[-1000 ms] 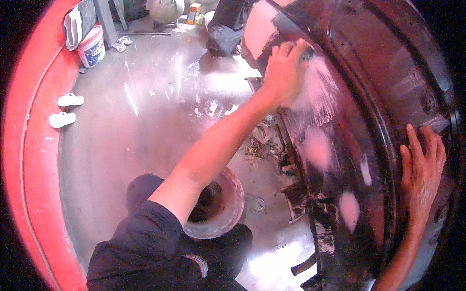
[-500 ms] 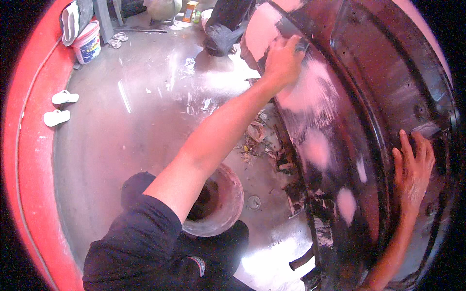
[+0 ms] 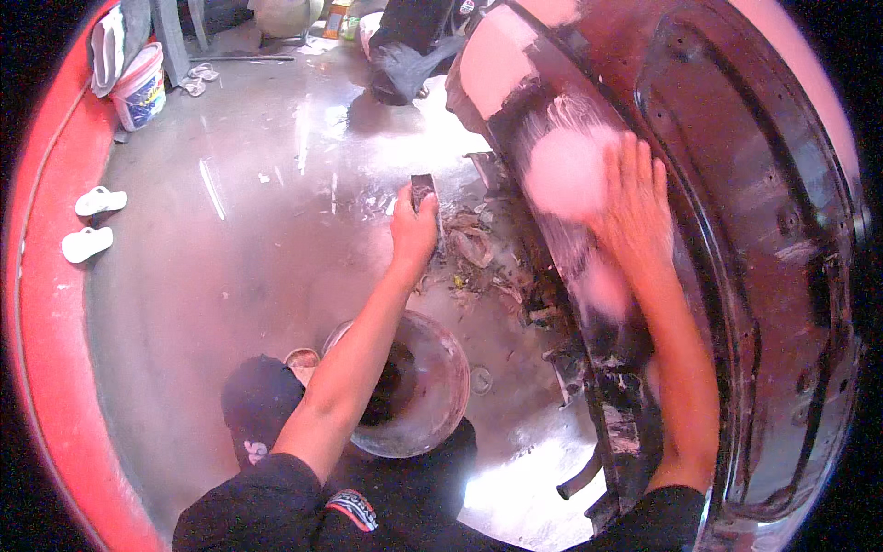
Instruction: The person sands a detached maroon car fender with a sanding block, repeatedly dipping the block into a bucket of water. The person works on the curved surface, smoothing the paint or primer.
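A dark curved body panel [image 3: 773,276], likely metal, fills the right side, with pale pink, smoothed patches [image 3: 566,170] on it. My right hand [image 3: 635,207] lies flat on the panel, fingers stretched out over the right edge of the large patch. My left hand [image 3: 414,225] is held off the panel over the floor, closed on a small dark flat block [image 3: 422,187]. A round, dirty basin [image 3: 432,414] stands between my legs, partly behind my left forearm. A small tin [image 3: 302,362] is partly visible beside it.
A red low wall [image 3: 51,313] curves along the left, with white flip-flops [image 3: 87,243] beside it. A paint bucket [image 3: 138,92] and bottles [image 3: 348,23] are at the back. Another person's dark-clothed leg [image 3: 400,64] is at the top. Scraps [image 3: 474,244] litter the floor beside the panel.
My left hand has come off the upper patch, down and left with the dark block. My right hand has moved from the panel's far right up and left onto the large patch.
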Tool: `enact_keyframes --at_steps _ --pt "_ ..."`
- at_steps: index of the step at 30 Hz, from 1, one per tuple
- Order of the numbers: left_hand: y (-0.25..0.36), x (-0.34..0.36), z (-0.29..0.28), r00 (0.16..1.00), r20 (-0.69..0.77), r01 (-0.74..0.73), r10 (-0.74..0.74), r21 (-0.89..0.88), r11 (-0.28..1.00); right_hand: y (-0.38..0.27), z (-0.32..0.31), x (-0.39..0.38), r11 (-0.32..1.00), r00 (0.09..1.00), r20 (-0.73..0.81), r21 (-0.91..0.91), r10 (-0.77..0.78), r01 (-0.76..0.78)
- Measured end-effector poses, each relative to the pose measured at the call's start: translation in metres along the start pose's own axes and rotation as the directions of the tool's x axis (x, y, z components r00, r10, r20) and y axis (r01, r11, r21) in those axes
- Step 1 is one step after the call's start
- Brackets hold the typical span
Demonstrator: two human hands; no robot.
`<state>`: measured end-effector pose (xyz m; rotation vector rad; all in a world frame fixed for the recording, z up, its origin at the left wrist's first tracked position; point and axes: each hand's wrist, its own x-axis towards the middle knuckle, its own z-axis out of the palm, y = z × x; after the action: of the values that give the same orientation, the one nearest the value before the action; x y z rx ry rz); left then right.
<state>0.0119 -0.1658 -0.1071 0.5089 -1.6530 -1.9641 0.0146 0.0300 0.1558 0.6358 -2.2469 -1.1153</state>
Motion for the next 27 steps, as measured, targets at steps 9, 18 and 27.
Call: enact_keyframes --at_steps 9,18,27 --pt "-0.024 -0.028 0.008 0.996 0.085 0.029 -0.027 -0.013 1.000 -0.028 0.046 0.095 0.998 0.983 -0.171 -0.003 -0.068 0.068" --pt "-0.017 -0.029 -0.004 0.995 0.078 0.065 -0.057 -0.096 0.993 -0.067 0.054 -0.036 0.908 0.905 0.112 0.138 -0.410 0.394" --pt "-0.039 -0.037 0.002 0.998 0.059 0.035 -0.034 -0.025 0.999 -0.113 0.043 -0.087 0.813 0.915 0.150 0.528 -0.374 0.246"
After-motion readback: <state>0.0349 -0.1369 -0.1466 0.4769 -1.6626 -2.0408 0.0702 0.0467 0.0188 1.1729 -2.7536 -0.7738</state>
